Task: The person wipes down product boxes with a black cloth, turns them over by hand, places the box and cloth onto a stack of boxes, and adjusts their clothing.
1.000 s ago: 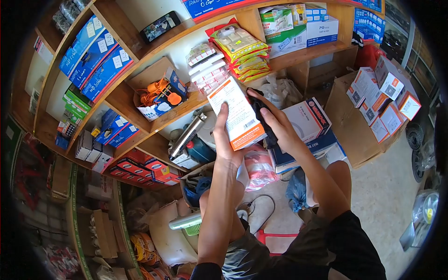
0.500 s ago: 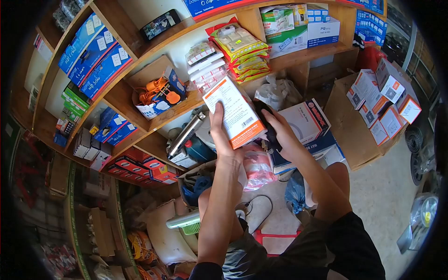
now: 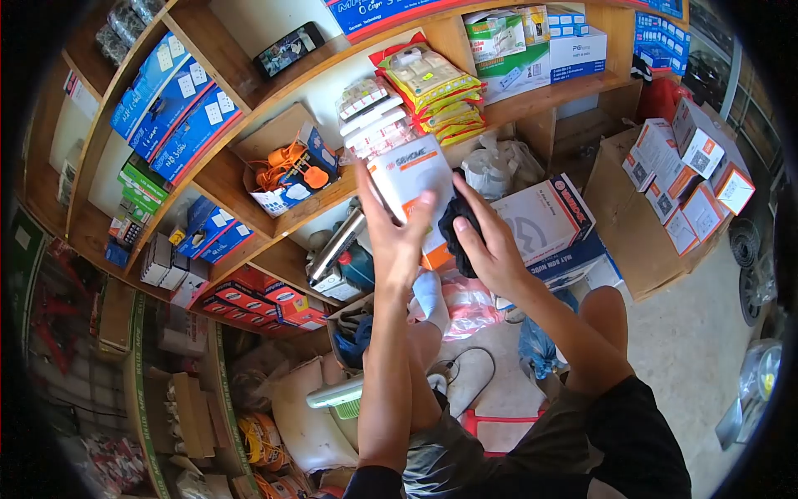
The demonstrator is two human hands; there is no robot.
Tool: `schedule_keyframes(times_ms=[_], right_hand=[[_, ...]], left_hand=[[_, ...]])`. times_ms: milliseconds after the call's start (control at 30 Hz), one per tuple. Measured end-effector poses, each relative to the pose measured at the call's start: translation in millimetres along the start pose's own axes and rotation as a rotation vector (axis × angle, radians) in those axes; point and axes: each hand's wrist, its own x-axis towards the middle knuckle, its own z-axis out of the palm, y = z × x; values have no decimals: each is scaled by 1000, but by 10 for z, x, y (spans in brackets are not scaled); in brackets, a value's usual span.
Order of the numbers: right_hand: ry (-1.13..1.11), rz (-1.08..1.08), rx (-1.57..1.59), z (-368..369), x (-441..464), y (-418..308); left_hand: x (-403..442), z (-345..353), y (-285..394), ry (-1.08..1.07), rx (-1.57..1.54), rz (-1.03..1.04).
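Observation:
A white and orange box (image 3: 420, 176) is gripped in my left hand (image 3: 395, 233), its thumb lying across the front and its fingers behind the left edge. The lettering on the face is partly blurred. My right hand (image 3: 486, 241) holds a bunched black cloth (image 3: 455, 237) against the right side of the box. Just beyond the box, white packs (image 3: 370, 116) and yellow-red packets (image 3: 428, 83) are stacked on the wooden shelf.
Several white-orange boxes (image 3: 698, 179) stand on a cardboard box (image 3: 619, 208) at the right. Larger boxes (image 3: 544, 220) lie beyond my right hand. Shelves (image 3: 291, 218) curve across the left. A red stool (image 3: 499, 434) and a blue bag (image 3: 540, 337) are below.
The box has been turned so that a face with a large logo shows instead of the text and barcode. My left thumb has shifted onto that face. The black cloth stays beside the box.

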Motion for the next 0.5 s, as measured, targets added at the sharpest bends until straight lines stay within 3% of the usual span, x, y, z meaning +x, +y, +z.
schedule_keyframes(times_ms=[33, 133, 200, 300, 400, 467, 500], right_hand=[[3, -87, -72, 24, 24, 24], [-18, 25, 150, 6, 94, -38], [3, 242, 562, -31, 171, -68], [60, 312, 691, -206, 299, 80], [137, 349, 898, -210, 284, 172], [109, 151, 455, -111, 228, 76], [20, 156, 481, -95, 175, 93]], left_hand=[[-16, 19, 62, 19, -124, -122], [30, -43, -20, -12, -285, -260], [-12, -54, -37, -149, -413, -370], [-135, -61, -39, -361, -491, -628], [-202, 12, -114, -310, -619, -743], [-137, 127, -109, -75, -702, -725], [-101, 131, -213, -35, -786, -736]])
